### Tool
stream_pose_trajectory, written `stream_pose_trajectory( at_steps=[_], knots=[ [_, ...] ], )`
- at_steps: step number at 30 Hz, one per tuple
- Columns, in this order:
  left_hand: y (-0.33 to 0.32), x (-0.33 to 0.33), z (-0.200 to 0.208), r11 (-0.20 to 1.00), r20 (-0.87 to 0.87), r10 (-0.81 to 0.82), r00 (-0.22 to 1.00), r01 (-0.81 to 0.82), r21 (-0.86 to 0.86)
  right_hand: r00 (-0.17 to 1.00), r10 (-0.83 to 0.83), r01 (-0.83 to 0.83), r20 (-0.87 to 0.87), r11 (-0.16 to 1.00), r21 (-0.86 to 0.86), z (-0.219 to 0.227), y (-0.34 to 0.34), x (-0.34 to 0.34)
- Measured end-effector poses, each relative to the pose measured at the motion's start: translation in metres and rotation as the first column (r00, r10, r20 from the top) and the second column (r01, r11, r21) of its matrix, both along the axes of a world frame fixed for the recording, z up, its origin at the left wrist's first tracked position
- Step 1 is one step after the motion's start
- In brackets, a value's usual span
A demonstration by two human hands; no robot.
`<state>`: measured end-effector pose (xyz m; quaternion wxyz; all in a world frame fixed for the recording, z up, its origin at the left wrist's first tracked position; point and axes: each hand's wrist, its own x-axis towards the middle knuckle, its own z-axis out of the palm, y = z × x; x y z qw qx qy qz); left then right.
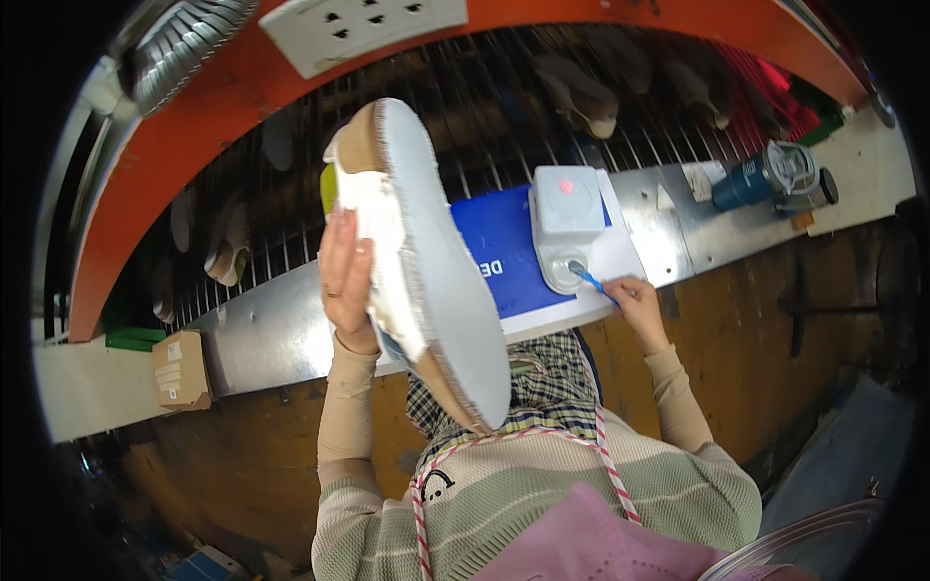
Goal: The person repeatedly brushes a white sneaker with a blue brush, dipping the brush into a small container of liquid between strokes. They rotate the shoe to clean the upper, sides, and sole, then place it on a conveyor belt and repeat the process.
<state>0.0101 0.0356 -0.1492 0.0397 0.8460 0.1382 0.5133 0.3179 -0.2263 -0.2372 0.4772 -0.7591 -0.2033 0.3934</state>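
Note:
My left hand [347,281] grips a shoe upper [373,223] by its side and holds it up on its edge. It is tan at both ends and white along the side, with a flat pale grey underside [441,261] facing right. A bit of yellow-green shows at its upper left edge. In my right hand [635,308] is a small brush with a blue handle [599,285]. The brush's tip is in the round mouth of a translucent white plastic dispenser [570,208]. What the mouth holds is hard to make out.
Beneath the dispenser lie a blue box lid [499,232] and a white sheet [625,247] on a metal ledge [281,334]. Beyond it, shoes [581,102] sit on a wire conveyor under an orange hood [194,145]. A teal tumbler [746,184] stands right, a cardboard box [181,371] left.

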Motion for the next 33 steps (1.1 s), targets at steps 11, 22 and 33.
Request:
stream_pose_trajectory(
  at_steps=[11, 22, 33],
  knots=[
    [-0.022, 0.033, 0.032, 0.989, 0.036, -0.123, 0.992, 0.119, 0.092, 0.993, 0.104, -0.018, -0.055, 0.598, 0.801, 0.120, 0.121, -0.054],
    [-0.032, 0.024, 0.042, 0.989, 0.018, -0.110, 0.994, 0.107, 0.102, 0.877, -0.100, -0.376, 0.471, 0.469, 0.799, 0.163, 0.178, -0.055],
    [-0.029, 0.028, 0.045, 0.985, 0.027, -0.078, 0.997, 0.073, 0.154, 0.978, 0.062, -0.199, 0.200, 0.562, 0.803, 0.155, 0.162, -0.062]
  ],
)
